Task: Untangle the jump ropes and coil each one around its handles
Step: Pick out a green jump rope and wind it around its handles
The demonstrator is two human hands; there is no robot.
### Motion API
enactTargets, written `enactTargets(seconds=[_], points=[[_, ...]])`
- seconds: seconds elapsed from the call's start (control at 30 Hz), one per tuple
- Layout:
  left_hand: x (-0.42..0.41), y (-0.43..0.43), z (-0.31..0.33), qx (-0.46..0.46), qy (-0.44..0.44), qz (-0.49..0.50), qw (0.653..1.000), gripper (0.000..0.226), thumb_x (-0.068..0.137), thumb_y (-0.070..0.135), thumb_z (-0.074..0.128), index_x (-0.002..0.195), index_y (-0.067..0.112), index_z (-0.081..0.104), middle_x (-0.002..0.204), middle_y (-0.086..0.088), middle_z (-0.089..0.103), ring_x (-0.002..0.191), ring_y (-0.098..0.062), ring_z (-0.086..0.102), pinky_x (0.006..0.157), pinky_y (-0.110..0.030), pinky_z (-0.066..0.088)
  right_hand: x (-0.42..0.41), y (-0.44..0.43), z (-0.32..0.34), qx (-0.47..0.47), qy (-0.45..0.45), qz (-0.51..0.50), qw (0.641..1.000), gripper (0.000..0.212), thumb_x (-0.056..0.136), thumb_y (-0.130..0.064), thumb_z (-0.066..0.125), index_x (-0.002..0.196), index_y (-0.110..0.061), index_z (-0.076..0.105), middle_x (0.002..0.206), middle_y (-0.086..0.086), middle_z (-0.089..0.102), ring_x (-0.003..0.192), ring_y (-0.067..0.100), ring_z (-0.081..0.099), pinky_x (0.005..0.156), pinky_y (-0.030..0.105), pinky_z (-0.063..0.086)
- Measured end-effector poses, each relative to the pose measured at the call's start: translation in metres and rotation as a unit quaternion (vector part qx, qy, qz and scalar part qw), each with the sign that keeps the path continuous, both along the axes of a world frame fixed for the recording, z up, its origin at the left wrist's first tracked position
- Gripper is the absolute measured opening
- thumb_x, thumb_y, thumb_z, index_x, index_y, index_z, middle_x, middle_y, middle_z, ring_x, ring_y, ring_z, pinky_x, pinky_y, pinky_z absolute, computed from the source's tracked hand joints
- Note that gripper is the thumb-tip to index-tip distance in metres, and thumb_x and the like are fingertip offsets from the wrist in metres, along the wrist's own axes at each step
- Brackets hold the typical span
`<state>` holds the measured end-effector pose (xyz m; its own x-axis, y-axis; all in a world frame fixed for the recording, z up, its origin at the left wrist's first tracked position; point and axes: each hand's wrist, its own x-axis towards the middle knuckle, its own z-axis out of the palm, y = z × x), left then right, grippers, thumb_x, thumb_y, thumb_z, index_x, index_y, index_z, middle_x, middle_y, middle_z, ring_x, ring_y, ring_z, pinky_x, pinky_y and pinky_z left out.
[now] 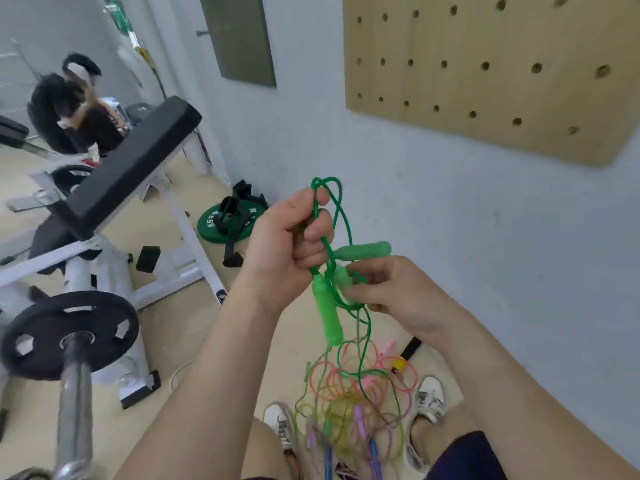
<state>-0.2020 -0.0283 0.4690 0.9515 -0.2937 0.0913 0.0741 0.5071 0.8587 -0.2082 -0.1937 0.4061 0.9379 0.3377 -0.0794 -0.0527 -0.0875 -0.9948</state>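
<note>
My left hand (291, 242) is raised in the middle of the view and grips loops of the green jump rope's cord (341, 216). One green handle (327, 315) hangs below that hand; another green handle (367, 251) points right above my right hand. My right hand (391, 294) pinches a green handle and cord at the knot. The cord trails down to a tangled pile of pink, yellow, purple and blue ropes (353, 400) on the floor between my shoes.
A weight bench (135, 161) and a barbell with a black plate (69, 334) stand at the left. A green weight plate (228, 221) lies by the wall. A pegboard (485, 64) hangs at the upper right. A person sits at the far left.
</note>
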Motion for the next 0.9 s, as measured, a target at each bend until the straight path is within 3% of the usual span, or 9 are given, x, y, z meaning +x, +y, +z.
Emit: enactTargets(seconds=[0.13,0.23,0.3,0.43,0.57,0.7,0.83,0.9], points=[[-0.025,0.014,0.015,0.026,-0.029,0.083,0.996,0.010,0.091,0.023,0.046,0.083,0.018,0.049,0.060,0.005,0.044,0.042,-0.004,0.024,0.038,-0.016,0.010,-0.023,-0.011,0.024,-0.037,-0.055,-0.085,0.994,0.008,0.086,-0.020,0.072,0.085,-0.018,0.065,0.083,0.002,0.050,0.075,0.015,0.048,0.072,0.036,0.043],[-0.039,0.015,0.020,-0.008,-0.005,0.071,0.997,0.015,0.096,0.023,0.041,0.083,0.019,0.048,0.058,0.007,0.040,0.041,-0.003,0.025,0.037,-0.015,0.011,-0.038,-0.013,0.034,-0.028,0.030,-0.022,0.999,0.011,0.097,-0.023,0.058,0.089,-0.019,0.052,0.091,0.004,0.058,0.081,0.018,0.053,0.085,0.043,0.054],[-0.046,0.010,0.025,-0.013,-0.006,0.075,0.997,0.016,0.097,0.022,0.041,0.084,0.019,0.049,0.059,0.007,0.042,0.041,-0.003,0.024,0.036,-0.015,0.011,-0.047,-0.005,0.031,0.012,0.059,0.000,0.998,0.010,0.098,-0.018,0.054,0.089,-0.017,0.050,0.091,0.010,0.062,0.081,0.022,0.055,0.082,0.043,0.053],[-0.050,0.006,0.025,0.075,-0.060,0.141,0.985,0.011,0.092,0.013,0.056,0.081,0.017,0.055,0.071,0.002,0.054,0.048,-0.006,0.027,0.035,-0.014,0.019,-0.052,0.005,0.018,0.029,0.001,-0.125,0.992,0.006,0.084,-0.012,0.057,0.079,-0.015,0.057,0.082,0.011,0.057,0.076,0.022,0.051,0.073,0.043,0.048],[-0.060,0.004,0.010,0.290,-0.103,0.187,0.933,0.012,0.082,0.009,0.071,0.088,0.019,0.067,0.066,0.015,0.058,0.047,0.000,0.040,0.043,-0.014,0.029,-0.055,0.004,0.017,0.030,-0.026,-0.205,0.978,0.018,0.076,-0.004,0.059,0.070,-0.019,0.049,0.074,0.005,0.050,0.073,0.019,0.047,0.067,0.038,0.040],[-0.072,-0.009,0.003,0.357,-0.119,0.180,0.909,0.014,0.089,0.020,0.066,0.098,0.010,0.071,0.059,0.018,0.054,0.045,0.004,0.045,0.047,-0.006,0.032,-0.054,0.001,0.018,0.039,-0.027,-0.236,0.970,0.025,0.077,0.006,0.057,0.080,-0.019,0.052,0.079,0.009,0.058,0.069,0.022,0.052,0.065,0.037,0.041],[-0.077,-0.012,0.001,0.437,-0.210,0.213,0.848,0.031,0.091,0.031,0.062,0.078,0.004,0.068,0.058,-0.005,0.043,0.052,-0.007,0.035,0.052,-0.023,0.028,-0.056,-0.004,0.019,0.002,-0.061,-0.287,0.956,0.024,0.079,0.002,0.057,0.085,-0.022,0.058,0.084,0.007,0.065,0.076,0.028,0.063,0.070,0.040,0.052],[-0.079,-0.015,-0.002,0.461,-0.234,0.240,0.822,0.033,0.092,0.028,0.060,0.065,0.010,0.065,0.049,0.000,0.046,0.045,-0.005,0.034,0.047,-0.020,0.027,-0.055,-0.005,0.017,-0.016,-0.081,-0.309,0.947,0.022,0.082,0.000,0.057,0.086,-0.022,0.058,0.085,0.003,0.063,0.074,0.025,0.062,0.066,0.035,0.051]])
